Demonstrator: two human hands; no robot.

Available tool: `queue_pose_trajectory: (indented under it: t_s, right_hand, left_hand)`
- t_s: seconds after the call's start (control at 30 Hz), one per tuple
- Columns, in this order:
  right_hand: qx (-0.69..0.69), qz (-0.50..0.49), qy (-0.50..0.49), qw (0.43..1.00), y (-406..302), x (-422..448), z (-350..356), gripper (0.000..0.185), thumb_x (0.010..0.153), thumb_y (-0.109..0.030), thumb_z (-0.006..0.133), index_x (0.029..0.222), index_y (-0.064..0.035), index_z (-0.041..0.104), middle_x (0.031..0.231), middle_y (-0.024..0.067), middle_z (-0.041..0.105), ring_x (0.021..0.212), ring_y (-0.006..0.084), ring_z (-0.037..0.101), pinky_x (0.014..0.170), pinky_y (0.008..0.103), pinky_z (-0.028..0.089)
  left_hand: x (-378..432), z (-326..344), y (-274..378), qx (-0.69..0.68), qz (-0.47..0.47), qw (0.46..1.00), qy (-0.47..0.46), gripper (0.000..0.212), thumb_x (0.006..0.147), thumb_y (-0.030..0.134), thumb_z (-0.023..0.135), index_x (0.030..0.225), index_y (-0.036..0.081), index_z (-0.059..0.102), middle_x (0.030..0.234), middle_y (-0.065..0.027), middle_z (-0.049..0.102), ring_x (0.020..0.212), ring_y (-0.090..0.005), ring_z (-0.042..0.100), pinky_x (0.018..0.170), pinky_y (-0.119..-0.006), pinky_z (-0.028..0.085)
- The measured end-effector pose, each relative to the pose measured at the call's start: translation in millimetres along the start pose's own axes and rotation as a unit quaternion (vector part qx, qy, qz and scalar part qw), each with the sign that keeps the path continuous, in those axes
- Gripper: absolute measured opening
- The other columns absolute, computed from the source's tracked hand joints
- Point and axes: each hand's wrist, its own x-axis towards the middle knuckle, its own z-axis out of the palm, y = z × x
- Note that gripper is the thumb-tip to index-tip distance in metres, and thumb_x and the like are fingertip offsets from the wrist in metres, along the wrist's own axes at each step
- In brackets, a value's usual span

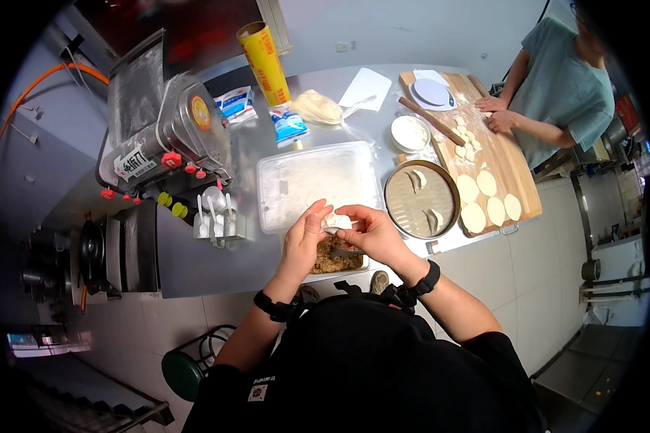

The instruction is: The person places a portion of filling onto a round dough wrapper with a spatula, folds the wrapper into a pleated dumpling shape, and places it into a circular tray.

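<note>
Between my two hands is a folded dumpling (336,222) of pale dough. My left hand (306,233) supports it from the left, while the thumb and fingers of my right hand (371,230) pinch its right end. Below them, partly hidden by my hands, a tub of brown minced filling (333,262) stands at the table's near edge with a dark utensil in it. To the right, a round sieve-like tray (394,203) holds two folded dumplings, one nearer (436,221) and one farther (418,180). Behind my hands lies a floured, translucent plastic box or lid (317,173).
Several dough rounds (473,217) and small dough pieces (468,143) lie on a wooden board (512,168), with a rolling pin (430,120). A co-worker (558,92) handles dough there. A white bowl (410,134), dough machine (157,124), spoon caddy (219,227) and yellow roll (264,65) stand around.
</note>
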Motion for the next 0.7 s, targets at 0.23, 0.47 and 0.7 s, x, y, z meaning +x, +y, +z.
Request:
queue_pose_trajectory:
  t_s: [0.23,0.47,0.7]
  right_hand:
    - [-0.302,-0.086,0.067,0.947,-11,-12,3,0.040,0.072,-0.015,0.075,0.109,-0.0030,0.063,0.080,0.0191,0.066,0.073,0.0364,0.065,0.064,0.0417,0.051]
    - [-0.305,-0.066,0.088,0.946,15,-21,-20,0.028,0.072,-0.017,0.072,0.095,-0.0026,0.066,0.075,0.0199,0.065,0.074,0.0391,0.064,0.066,0.0438,0.051]
    - [-0.385,0.075,0.260,0.882,47,-16,-145,0.032,0.074,-0.027,0.070,0.092,-0.0006,0.067,0.079,0.0210,0.067,0.076,0.0362,0.066,0.072,0.0431,0.052]
  left_hand:
    - [5,-4,1,-0.165,-0.107,0.976,-0.093,0.074,0.101,0.054,0.029,0.148,-0.002,0.023,0.147,-0.0255,0.035,0.139,-0.0345,0.033,0.110,-0.043,0.033]
    - [6,-3,0,-0.127,-0.125,0.980,-0.094,0.064,0.104,0.043,0.034,0.144,-0.006,0.028,0.144,-0.0255,0.039,0.132,-0.0331,0.043,0.109,-0.043,0.037]
    - [-16,-46,-17,-0.018,-0.113,0.993,-0.020,0.043,0.103,0.020,0.041,0.135,-0.008,0.041,0.129,-0.0219,0.055,0.118,-0.0270,0.056,0.099,-0.038,0.047]
